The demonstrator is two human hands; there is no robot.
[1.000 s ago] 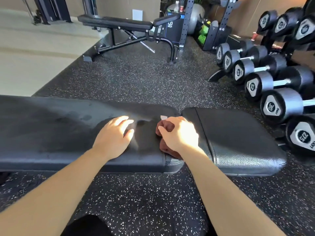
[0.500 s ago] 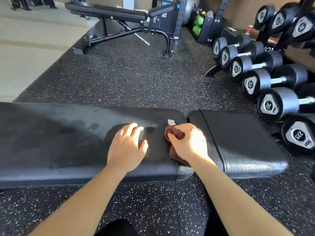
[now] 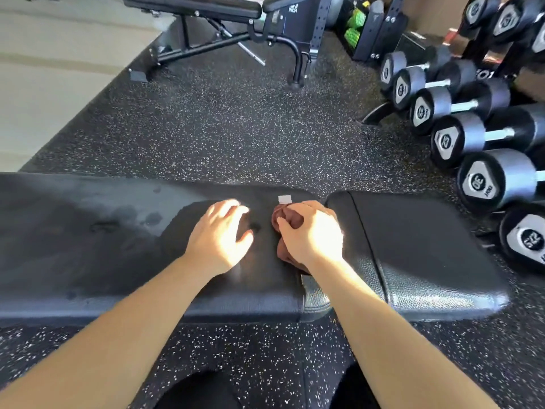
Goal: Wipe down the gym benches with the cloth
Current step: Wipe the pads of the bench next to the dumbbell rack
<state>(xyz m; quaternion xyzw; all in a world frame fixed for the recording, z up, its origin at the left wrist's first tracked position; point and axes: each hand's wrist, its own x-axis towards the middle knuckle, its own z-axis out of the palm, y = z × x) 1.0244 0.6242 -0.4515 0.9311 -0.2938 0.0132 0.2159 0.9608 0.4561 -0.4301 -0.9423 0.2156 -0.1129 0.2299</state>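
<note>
A black padded gym bench lies across the view, its long back pad on the left and a shorter seat pad on the right. My right hand presses a crumpled dark red cloth onto the right end of the long pad, close to the gap between the pads. A small white tag shows just beyond the cloth. My left hand rests flat on the long pad to the left of the cloth, fingers spread. Damp patches mark the pad further left.
A row of black dumbbells lines the right side on the speckled rubber floor. A second black bench stands at the back, beside a black rack upright. Pale flooring lies at the far left.
Both hands and the cloth have shifted a little to the right along the long pad, nearer the gap. The view has tilted further down.
</note>
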